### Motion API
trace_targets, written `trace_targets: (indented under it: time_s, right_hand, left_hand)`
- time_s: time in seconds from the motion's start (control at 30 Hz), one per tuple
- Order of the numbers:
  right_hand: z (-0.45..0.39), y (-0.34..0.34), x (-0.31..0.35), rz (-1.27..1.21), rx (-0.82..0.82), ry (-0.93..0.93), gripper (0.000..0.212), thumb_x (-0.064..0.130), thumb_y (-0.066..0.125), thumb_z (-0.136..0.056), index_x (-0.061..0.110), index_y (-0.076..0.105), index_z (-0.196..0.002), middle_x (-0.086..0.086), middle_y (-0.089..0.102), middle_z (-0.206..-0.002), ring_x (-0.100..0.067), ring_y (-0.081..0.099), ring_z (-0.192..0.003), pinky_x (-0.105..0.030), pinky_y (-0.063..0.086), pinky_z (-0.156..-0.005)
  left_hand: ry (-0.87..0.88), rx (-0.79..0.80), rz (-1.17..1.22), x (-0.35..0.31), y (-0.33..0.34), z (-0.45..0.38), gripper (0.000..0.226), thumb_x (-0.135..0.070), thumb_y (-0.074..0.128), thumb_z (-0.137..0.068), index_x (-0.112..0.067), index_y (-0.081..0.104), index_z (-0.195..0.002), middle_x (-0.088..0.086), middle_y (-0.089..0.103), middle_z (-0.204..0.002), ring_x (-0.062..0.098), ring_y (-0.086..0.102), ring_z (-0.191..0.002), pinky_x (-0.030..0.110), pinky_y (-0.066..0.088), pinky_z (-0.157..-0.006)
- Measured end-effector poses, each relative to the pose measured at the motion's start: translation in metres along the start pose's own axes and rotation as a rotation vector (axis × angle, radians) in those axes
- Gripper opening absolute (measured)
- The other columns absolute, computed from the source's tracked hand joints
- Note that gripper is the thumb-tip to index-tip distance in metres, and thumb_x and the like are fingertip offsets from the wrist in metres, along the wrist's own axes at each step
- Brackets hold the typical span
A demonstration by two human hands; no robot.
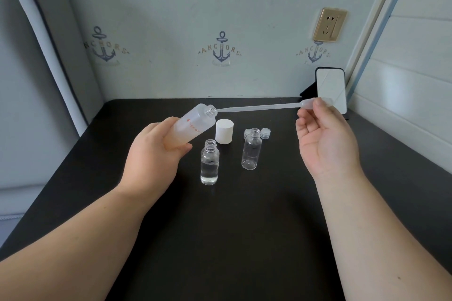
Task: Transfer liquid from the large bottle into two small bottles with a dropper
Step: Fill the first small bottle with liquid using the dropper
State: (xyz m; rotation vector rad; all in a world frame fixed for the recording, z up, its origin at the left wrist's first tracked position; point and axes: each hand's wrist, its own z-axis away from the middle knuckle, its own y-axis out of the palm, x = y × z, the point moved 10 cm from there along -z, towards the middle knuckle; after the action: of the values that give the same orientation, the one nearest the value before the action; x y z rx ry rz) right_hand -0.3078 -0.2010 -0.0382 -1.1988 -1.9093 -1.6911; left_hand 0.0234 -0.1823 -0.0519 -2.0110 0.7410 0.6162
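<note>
Gripped in the left hand (156,154), the large bottle (190,126) tilts above the table (232,239), its open mouth facing right. Near it stand a part-filled small bottle (209,166), a white cap (224,131), then an empty small bottle (251,150). Farther right, the right hand (325,139) pinches the dropper (259,107), its tip at the mouth.

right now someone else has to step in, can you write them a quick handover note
Left hand grips the large bottle, uncapped and tilted, mouth toward the right.
Right hand pinches the dropper by its bulb, tip at the bottle's mouth.
On the table: left small bottle mostly filled with clear liquid, right small bottle looks empty, both open. White cap and two small caps stand behind them.
Left to do: draw liquid, fill the right bottle; top up the left if needed.
</note>
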Motion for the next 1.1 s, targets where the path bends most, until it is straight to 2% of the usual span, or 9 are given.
trace_targets:
  time_s: [0.07,0.13,0.23,0.47,0.73,0.9,1.1]
  right_hand:
    - [0.001,0.004,0.002,0.059,0.028,-0.015,0.023,0.012,0.063,-0.097,0.020,0.075,-0.079,0.000,0.074,-0.086,-0.012,0.069,-0.077,-0.022,0.054,-0.074]
    - [0.003,0.009,0.003,0.113,0.060,-0.021,0.026,0.012,0.064,-0.096,0.022,0.077,-0.076,0.000,0.075,-0.087,-0.012,0.068,-0.077,-0.022,0.053,-0.074]
    - [0.006,0.017,0.001,0.163,0.106,-0.019,0.020,0.010,0.067,-0.094,0.019,0.078,-0.080,-0.003,0.075,-0.089,-0.014,0.068,-0.078,-0.023,0.053,-0.073]
    - [0.020,0.045,-0.009,0.319,0.234,-0.028,0.016,0.010,0.070,-0.086,0.021,0.078,-0.076,-0.005,0.077,-0.090,-0.015,0.070,-0.075,-0.022,0.053,-0.067]
    - [0.032,0.057,-0.020,0.425,0.263,-0.060,0.014,0.010,0.072,-0.086,0.021,0.078,-0.081,-0.012,0.078,-0.095,-0.020,0.072,-0.076,-0.025,0.054,-0.070]
    - [0.031,0.055,-0.022,0.416,0.246,-0.045,0.012,0.002,0.071,-0.091,0.013,0.075,-0.088,-0.014,0.077,-0.096,-0.023,0.072,-0.077,-0.026,0.055,-0.071]
    - [0.031,0.055,-0.021,0.387,0.247,-0.029,0.012,0.004,0.070,-0.091,0.015,0.076,-0.090,-0.013,0.077,-0.097,-0.023,0.072,-0.077,-0.025,0.055,-0.071]
  left_hand:
    - [0.017,-0.016,-0.008,-0.001,-0.002,0.000,0.037,-0.023,0.075,-0.086,-0.040,0.061,-0.116,-0.017,0.056,-0.101,0.007,0.048,-0.095,0.015,0.035,-0.076]
    - [0.047,-0.024,-0.028,-0.004,-0.002,0.000,0.040,-0.021,0.076,-0.086,-0.036,0.063,-0.121,-0.013,0.058,-0.106,0.015,0.050,-0.103,0.025,0.041,-0.083]
    - [0.089,-0.026,-0.060,-0.010,-0.001,0.001,0.044,-0.018,0.076,-0.086,-0.031,0.063,-0.127,-0.009,0.059,-0.113,0.026,0.051,-0.109,0.041,0.045,-0.092]
    - [0.146,-0.068,-0.103,-0.022,-0.002,0.007,0.052,-0.016,0.077,-0.087,-0.025,0.060,-0.135,-0.002,0.059,-0.124,0.028,0.044,-0.117,0.055,0.043,-0.098]
    - [0.158,-0.075,-0.104,-0.023,-0.002,0.007,0.052,-0.015,0.079,-0.085,-0.025,0.061,-0.134,-0.003,0.060,-0.121,0.029,0.045,-0.114,0.056,0.043,-0.097]
    - [0.161,-0.074,-0.103,-0.022,-0.001,0.007,0.053,-0.016,0.079,-0.085,-0.026,0.061,-0.134,-0.003,0.060,-0.122,0.028,0.045,-0.115,0.054,0.044,-0.097]
    - [0.166,-0.081,-0.110,-0.023,-0.002,0.007,0.055,-0.016,0.080,-0.085,-0.025,0.060,-0.135,-0.002,0.060,-0.122,0.029,0.046,-0.114,0.054,0.044,-0.097]
